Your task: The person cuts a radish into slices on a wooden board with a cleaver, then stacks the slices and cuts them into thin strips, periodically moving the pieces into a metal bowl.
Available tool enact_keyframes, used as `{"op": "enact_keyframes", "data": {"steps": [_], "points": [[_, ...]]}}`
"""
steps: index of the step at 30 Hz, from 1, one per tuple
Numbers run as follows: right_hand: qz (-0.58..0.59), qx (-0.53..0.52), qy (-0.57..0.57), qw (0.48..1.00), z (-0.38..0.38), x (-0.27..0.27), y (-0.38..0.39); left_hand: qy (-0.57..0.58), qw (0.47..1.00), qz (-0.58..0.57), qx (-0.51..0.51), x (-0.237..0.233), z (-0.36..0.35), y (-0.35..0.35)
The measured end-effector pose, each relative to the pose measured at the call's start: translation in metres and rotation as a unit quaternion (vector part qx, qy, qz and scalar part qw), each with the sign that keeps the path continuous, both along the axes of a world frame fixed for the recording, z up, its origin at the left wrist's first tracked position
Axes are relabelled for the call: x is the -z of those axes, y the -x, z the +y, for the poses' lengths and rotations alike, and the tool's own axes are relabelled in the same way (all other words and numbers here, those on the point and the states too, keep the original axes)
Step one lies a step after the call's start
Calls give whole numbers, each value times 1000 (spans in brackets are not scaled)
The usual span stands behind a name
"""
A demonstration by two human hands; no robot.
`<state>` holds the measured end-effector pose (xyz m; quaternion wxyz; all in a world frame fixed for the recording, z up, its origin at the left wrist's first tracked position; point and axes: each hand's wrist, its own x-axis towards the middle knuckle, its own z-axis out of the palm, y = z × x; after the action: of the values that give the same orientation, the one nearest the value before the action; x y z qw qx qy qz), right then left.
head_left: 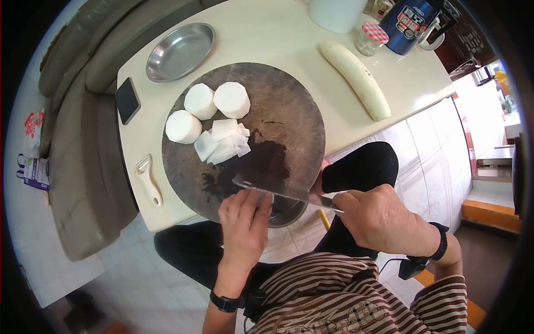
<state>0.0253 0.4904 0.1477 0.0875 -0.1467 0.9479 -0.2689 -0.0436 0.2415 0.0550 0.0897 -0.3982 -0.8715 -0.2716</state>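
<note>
My right hand (375,214) grips the handle of a kitchen knife (283,191), its blade pointing left over the near edge of a round dark chopping board (303,128). Close against the blade near its tip is my left hand (245,220), fingers pressed together and bent. What they hold, if anything, is hidden. Farther up the board stand three peeled white radish chunks (232,100). Beside them lies a small heap of thin white radish pieces (223,142). A dark wet patch (261,161) spreads on the board in front of the heap.
A metal bowl (292,216) shows below the board's near edge. On the table (278,28) are an oval metal dish (181,53), a phone (128,101), a peeler (148,181), a whole white radish (356,80), a lidded jar (371,39) and a blue mug (408,25).
</note>
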Motion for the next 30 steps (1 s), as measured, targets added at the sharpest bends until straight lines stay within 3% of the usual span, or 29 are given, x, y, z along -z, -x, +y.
{"op": "enact_keyframes", "data": {"steps": [8, 17, 30], "points": [[50, -75, -102, 991, -3, -5, 3, -1, 1000, 12, 7, 1, 0, -1], [19, -101, -131, 986, -3, -8, 11, 11, 1000, -3, 4, -1, -1, -1], [121, -113, -83, 983, -46, 20, 43, 29, 1000, 8, 5, -3, -2, -2]]}}
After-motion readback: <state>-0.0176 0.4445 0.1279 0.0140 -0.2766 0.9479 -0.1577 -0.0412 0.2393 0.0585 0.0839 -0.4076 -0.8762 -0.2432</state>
